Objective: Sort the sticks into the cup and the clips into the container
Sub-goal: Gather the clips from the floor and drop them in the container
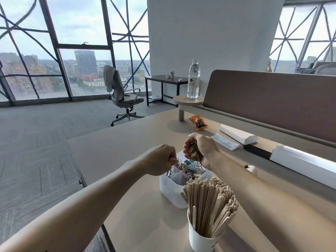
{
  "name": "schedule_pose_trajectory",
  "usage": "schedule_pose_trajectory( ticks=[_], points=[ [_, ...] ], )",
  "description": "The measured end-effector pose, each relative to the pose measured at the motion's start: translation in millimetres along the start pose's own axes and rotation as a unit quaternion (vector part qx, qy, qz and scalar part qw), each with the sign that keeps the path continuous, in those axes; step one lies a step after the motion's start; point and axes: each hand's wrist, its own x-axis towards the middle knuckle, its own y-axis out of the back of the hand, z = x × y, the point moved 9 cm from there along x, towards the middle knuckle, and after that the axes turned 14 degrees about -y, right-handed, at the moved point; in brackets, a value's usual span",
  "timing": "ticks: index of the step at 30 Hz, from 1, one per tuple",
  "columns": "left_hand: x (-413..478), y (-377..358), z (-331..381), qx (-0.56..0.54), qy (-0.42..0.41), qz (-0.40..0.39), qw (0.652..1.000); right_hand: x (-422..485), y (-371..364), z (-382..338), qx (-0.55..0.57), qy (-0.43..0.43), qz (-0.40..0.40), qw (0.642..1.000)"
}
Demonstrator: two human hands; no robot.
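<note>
**Daylit office, high up**

Ahead of you, tall windows (54, 70) show a hazy city under a pale sky. A grey office chair (125, 99) with a jacket (111, 77) over its back stands on the grey carpet (45, 133), near a dark side table (165, 80) by the white wall (209, 33). A brown divider (272, 102) backs your pale desk (118, 146).

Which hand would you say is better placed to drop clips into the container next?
Probably the right hand: it grips a bunch of clips just over the container; the left hand pinches far fewer.
</note>
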Motion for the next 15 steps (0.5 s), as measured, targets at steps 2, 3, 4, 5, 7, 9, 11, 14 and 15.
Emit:
schedule_pose_trajectory(
  ticks=[2,3,4,5,7,9,11,14,15],
  points=[
    [-2.7,-1.2,-0.7,0.011,-0.004,-0.005,1.0,-3.4,-2.1,-2.1,-0.03,0.015,0.003,0.999],
    [-3.7,-1.1,-1.3,0.017,-0.006,-0.006,1.0,-5.2,-3.6,-3.6,-0.045,0.023,0.0,0.999],
    [-4.9,-1.9,-1.9,0.023,-0.008,-0.01,1.0,-8.4,-5.4,-4.9,-0.063,0.033,-0.002,0.997],
    [-6.2,-2.7,-2.4,0.029,-0.009,-0.015,0.999,-9.7,-5.8,-6.8,-0.089,0.048,0.002,0.995],
    [-9.3,-3.2,-2.6,0.04,-0.013,-0.019,0.999,-14.1,-4.9,-13.6,-0.186,0.091,0.034,0.978],
    [-11.2,-1.4,-2.2,0.045,-0.02,-0.011,0.999,-19.3,-5.5,-19.8,-0.273,0.122,0.053,0.953],
    [-12.0,2.0,-2.2,0.047,-0.026,0.004,0.999,-22.2,-7.6,-20.6,-0.314,0.127,0.039,0.94],
    [-11.7,7.3,-2.9,0.045,-0.029,0.03,0.998,-26.0,-10.6,-17.2,-0.34,0.129,0.007,0.932],
    [-12.2,8.3,-2.7,0.041,-0.03,0.037,0.998,-27.1,-11.0,-16.7,-0.349,0.131,0.0,0.928]
  ],
)
